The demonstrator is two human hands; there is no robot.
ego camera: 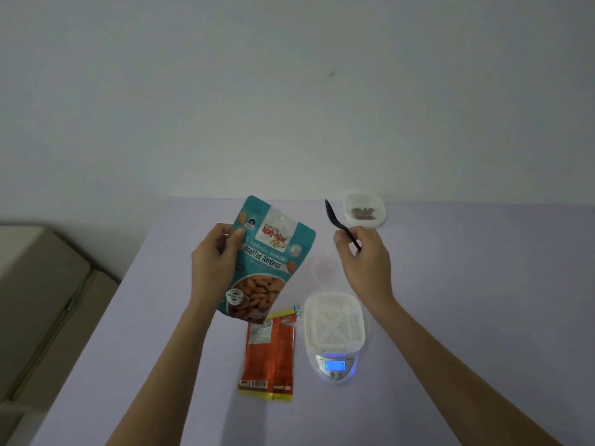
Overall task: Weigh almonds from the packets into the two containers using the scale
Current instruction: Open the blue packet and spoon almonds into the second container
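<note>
**Left hand (214,262) holds teal packet (270,262), right hand (363,259) holds spoon (341,225)**

The left hand's fingers curl round the teal packet's edge, holding it upright above the table (450,317). The right hand pinches the black spoon's handle. Nearer, a white slotted container (335,320) sits on the scale (335,365), with an orange packet (269,355) flat beside it. A far container (365,210) holds almonds.
</note>
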